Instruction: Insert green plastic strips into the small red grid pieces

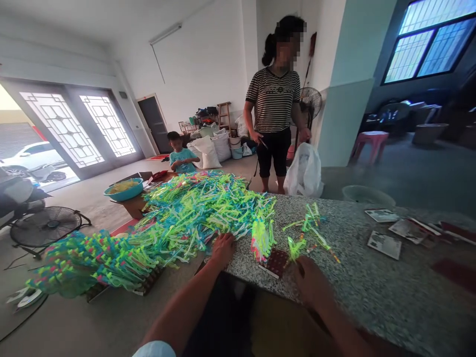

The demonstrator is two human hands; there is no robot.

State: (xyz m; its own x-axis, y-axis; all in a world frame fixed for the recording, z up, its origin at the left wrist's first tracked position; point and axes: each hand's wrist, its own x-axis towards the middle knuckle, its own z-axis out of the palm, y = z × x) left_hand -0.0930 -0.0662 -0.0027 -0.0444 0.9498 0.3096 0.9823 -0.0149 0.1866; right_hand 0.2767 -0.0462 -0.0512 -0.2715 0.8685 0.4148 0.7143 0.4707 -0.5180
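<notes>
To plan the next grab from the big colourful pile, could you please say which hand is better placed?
Probably the left hand: it rests beside the pile, while the right hand is farther off, at a small green tuft.

Two hands, one left hand (223, 250) and one right hand (314, 282), are at one table (372, 277). One dark card (274, 263) lies on its near edge; at its right end are three pale cards (385, 245), with dark ones too blurred to count. Beyond the table are two people (273, 104), one tall fan (311, 99) and one ladder (224, 115). Left of it are one floor fan (52, 224) and one blue basin (126, 191). One pink stool (373, 139) stands beyond its right part. The strips (208, 208) are too many to count.
</notes>
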